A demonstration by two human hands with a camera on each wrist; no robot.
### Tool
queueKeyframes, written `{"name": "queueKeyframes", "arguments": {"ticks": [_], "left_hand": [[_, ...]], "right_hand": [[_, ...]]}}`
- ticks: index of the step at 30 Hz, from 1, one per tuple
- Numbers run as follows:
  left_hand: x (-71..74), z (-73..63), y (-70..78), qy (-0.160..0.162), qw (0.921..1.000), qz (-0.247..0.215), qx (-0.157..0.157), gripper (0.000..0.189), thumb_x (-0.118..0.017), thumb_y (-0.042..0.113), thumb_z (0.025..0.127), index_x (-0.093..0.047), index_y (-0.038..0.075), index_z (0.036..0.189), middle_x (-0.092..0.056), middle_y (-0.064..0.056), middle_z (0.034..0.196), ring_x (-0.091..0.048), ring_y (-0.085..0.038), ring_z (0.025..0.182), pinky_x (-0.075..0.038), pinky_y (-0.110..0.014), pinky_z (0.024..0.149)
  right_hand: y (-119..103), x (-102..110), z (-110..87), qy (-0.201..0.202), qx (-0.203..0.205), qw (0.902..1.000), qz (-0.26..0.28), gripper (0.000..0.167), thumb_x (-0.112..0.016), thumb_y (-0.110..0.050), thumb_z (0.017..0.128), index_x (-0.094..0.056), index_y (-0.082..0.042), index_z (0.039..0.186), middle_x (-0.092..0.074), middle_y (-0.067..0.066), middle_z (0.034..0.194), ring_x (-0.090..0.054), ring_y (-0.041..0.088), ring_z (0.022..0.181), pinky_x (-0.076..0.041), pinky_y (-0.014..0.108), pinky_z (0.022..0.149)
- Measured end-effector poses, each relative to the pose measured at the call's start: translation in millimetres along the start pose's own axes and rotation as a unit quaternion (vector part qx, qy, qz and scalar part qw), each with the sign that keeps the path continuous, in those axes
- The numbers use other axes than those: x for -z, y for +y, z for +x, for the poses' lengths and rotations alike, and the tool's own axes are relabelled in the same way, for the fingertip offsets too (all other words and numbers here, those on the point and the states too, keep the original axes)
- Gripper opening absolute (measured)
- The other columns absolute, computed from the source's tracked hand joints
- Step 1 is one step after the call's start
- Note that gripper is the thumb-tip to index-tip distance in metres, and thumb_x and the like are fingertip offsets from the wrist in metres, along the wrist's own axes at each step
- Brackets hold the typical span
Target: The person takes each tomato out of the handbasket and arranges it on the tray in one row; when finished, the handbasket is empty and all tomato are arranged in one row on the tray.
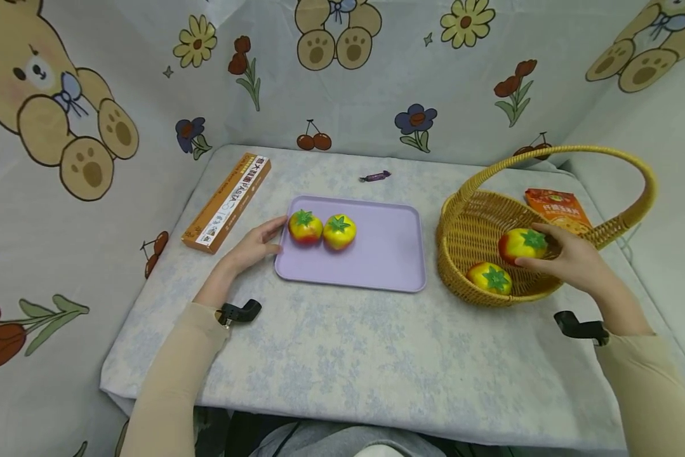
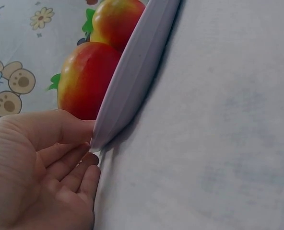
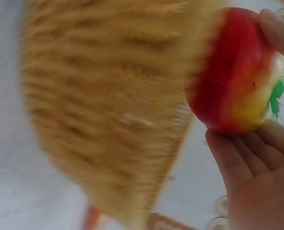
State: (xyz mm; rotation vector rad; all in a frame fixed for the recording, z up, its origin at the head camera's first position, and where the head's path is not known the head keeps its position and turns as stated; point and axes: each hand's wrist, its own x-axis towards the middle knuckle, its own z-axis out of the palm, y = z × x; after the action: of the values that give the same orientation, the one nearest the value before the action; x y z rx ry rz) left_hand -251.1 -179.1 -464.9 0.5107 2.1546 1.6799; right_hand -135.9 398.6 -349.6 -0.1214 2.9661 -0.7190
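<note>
My right hand (image 1: pixel 573 257) grips a red-and-yellow toy fruit with a green leafy top (image 1: pixel 522 246), thumb on one side and fingers on the other. In the head view it appears over the wicker basket (image 1: pixel 453 260); a second such fruit (image 1: pixel 489 278) lies inside. At the lilac tray's (image 1: pixel 382 247) left edge, my left hand (image 1: pixel 252 246) rests with fingers spread and thumb touching the rim. Two matching fruits, one on the left (image 1: pixel 305 227) and its neighbour (image 1: pixel 339 231), sit together on the tray's left part. The left wrist view shows the thumb (image 2: pixel 77 130) against the rim.
A long orange pasta box (image 1: pixel 228 203) lies left of the tray. Behind the tray is a small purple wrapped candy (image 1: pixel 374 176). An orange packet (image 1: pixel 559 209) lies behind the basket, whose tall handle (image 1: pixel 576 151) arches overhead.
</note>
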Motion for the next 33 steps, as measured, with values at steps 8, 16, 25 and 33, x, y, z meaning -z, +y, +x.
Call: {"name": "queueKeyframes", "arguments": {"ticks": [8, 16, 25, 33], "left_hand": [[3.4, -2.6, 2.7, 0.003, 1.0, 0.004, 0.002, 0.069, -0.054, -0.01, 0.087, -0.025, 0.002, 0.148, -0.02, -0.012, 0.154, -0.018, -0.025, 0.14, -0.017, -0.036, 0.114], [5.4, -1.4, 3.7, 0.006, 0.9998, 0.019, 0.004, 0.069, -0.055, -0.009, 0.087, -0.026, 0.003, 0.148, -0.021, -0.011, 0.154, -0.019, -0.025, 0.14, -0.019, -0.037, 0.114], [5.4, 1.1, 8.1, -0.004, 1.0, -0.004, -0.005, 0.069, -0.053, -0.013, 0.086, -0.024, -0.003, 0.147, -0.018, -0.017, 0.154, -0.016, -0.029, 0.14, -0.015, -0.038, 0.114], [-2.7, -6.1, 10.8, -0.008, 0.9999, -0.01, -0.011, 0.068, -0.052, -0.014, 0.085, -0.025, -0.004, 0.146, -0.02, -0.016, 0.153, -0.018, -0.027, 0.14, -0.017, -0.035, 0.114]], "right_hand": [[-48, 5, -15.5, 0.031, 0.039, 0.9979, 0.041, 0.078, -0.077, -0.029, 0.079, -0.038, -0.007, 0.144, -0.049, 0.02, 0.126, -0.05, 0.032, 0.102, -0.041, 0.024, 0.077], [-107, -10, -13.8, 0.054, 0.155, 0.9834, 0.078, 0.074, -0.084, -0.015, 0.071, -0.049, -0.007, 0.136, -0.053, 0.012, 0.125, -0.052, 0.024, 0.101, -0.037, 0.001, 0.08], [-158, -49, 24.5, 0.03, 0.174, 0.9806, 0.085, 0.077, -0.082, -0.029, 0.073, -0.047, -0.001, 0.136, -0.052, 0.014, 0.128, -0.054, 0.028, 0.103, -0.049, 0.046, 0.087], [-180, -99, 67.4, 0.012, 0.137, 0.9849, 0.105, 0.082, -0.079, -0.035, 0.076, -0.042, 0.005, 0.136, -0.049, 0.021, 0.129, -0.051, 0.031, 0.109, -0.046, 0.045, 0.094]]}}
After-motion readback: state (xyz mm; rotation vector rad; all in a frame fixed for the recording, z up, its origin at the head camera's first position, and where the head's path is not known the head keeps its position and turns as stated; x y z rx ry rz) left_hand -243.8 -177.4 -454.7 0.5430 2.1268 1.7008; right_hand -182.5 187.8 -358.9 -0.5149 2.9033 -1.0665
